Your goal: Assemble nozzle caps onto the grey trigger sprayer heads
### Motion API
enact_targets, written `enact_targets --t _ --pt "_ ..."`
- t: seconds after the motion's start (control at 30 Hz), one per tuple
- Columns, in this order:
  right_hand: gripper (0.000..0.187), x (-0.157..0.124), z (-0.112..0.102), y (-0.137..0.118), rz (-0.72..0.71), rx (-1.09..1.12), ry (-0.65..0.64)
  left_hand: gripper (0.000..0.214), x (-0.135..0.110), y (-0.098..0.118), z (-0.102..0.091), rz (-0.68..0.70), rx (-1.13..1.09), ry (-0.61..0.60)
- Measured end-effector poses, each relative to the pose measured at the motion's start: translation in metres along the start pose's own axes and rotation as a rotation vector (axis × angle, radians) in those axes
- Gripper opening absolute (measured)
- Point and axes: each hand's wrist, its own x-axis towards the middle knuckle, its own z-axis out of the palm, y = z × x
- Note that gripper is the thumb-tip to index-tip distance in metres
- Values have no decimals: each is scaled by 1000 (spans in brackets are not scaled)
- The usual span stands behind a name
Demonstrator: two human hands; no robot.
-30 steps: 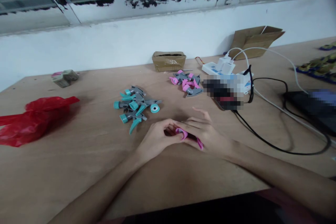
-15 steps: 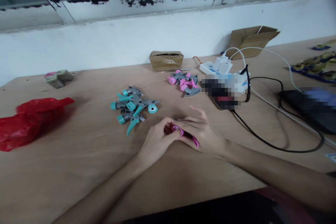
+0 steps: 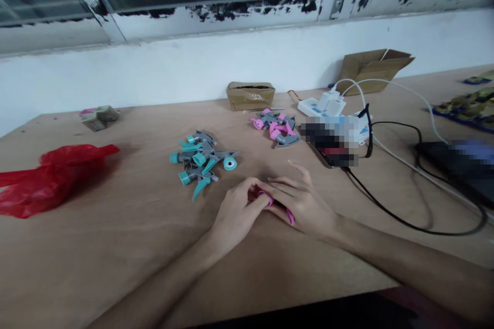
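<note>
Both my hands meet low over the table, closed around a pink spray trigger head (image 3: 290,216). My left hand (image 3: 235,215) pinches its pink collar end, the thumb lying across the ring. My right hand (image 3: 309,206) wraps over the body with one finger raised away, and a pink lever tip pokes out beneath the palm. Most of the sprayer is hidden by fingers. Left of and beyond my hands lies a pile of teal and grey spray trigger heads (image 3: 208,157). Farther back, a smaller pile of pink and grey spray trigger heads (image 3: 276,128) sits on the wooden table (image 3: 135,247).
A red plastic bag (image 3: 57,175) lies at left, near a grey-green block (image 3: 99,118). Cardboard boxes (image 3: 250,96) stand along the wall. To the right are a white power strip (image 3: 309,108), a phone (image 3: 328,151), cables (image 3: 386,205) and a dark device (image 3: 443,164).
My view has shifted, so everything sits slightly lower and mostly farther right. My left thumb covers more of the pink collar; both hands keep hold of the sprayer.
</note>
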Motion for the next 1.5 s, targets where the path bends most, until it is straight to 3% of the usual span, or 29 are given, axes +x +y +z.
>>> enact_targets --t 0.2,0.47,0.57,0.73,0.97,1.37,1.5 --pt "40 -2 3 -5 -16 -39 7 4 2 0 0 -66 17 4" --pt "40 0 -3 -6 28 -57 -4 8 2 -1 3 -43 3 32" --pt "36 1 -7 -5 66 -67 9 12 1 0 7 -68 3 97" --pt "25 1 -7 -6 93 -82 30 17 1 2 9 -172 209 230" --pt "32 -1 -6 -9 88 -91 25 18 0 6 4 -116 264 83" --pt "29 1 -9 -9 132 -147 -32 18 -1 7 7 -66 216 165" --pt "23 0 -15 8 240 -207 3 15 3 2 -4 -150 145 205"
